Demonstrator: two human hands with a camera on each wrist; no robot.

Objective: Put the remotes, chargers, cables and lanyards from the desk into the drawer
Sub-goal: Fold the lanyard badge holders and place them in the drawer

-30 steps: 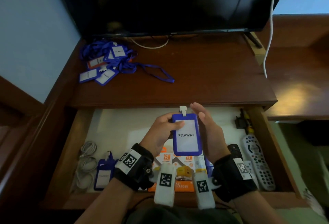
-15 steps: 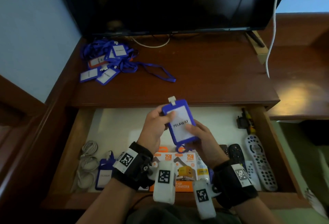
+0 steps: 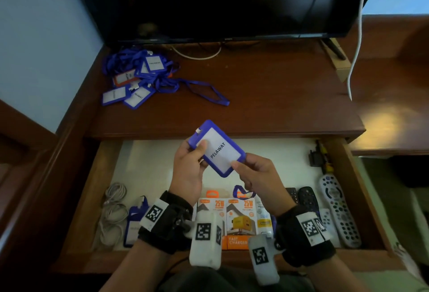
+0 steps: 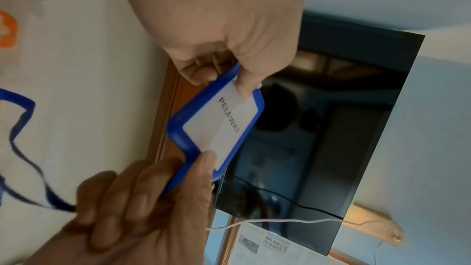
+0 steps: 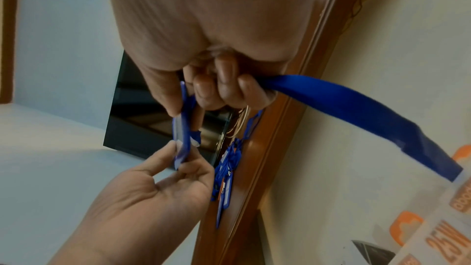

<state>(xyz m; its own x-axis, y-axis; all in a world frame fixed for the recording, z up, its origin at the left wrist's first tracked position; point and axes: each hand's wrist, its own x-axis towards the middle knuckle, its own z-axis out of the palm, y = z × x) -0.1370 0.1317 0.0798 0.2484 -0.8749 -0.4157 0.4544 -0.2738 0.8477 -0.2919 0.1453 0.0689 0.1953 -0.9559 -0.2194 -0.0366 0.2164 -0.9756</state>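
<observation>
Blue badge holder (image 3: pixel 217 148) with white card reading "PELAWAT", tilted, pinched at both ends between left hand (image 3: pixel 188 171) and right hand (image 3: pixel 260 176), above open drawer (image 3: pixel 148 164). Blue strap (image 5: pixel 356 108) gripped in right fingers. Beyond the hands, heap of blue lanyards (image 3: pixel 144 75) on desk (image 3: pixel 267 96). Below the wrists: charger boxes (image 3: pixel 234 217), remotes (image 3: pixel 336 208), coiled cables (image 3: pixel 113 212).

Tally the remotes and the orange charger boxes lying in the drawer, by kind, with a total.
Remotes: 4
Orange charger boxes: 2
Total: 6
</observation>
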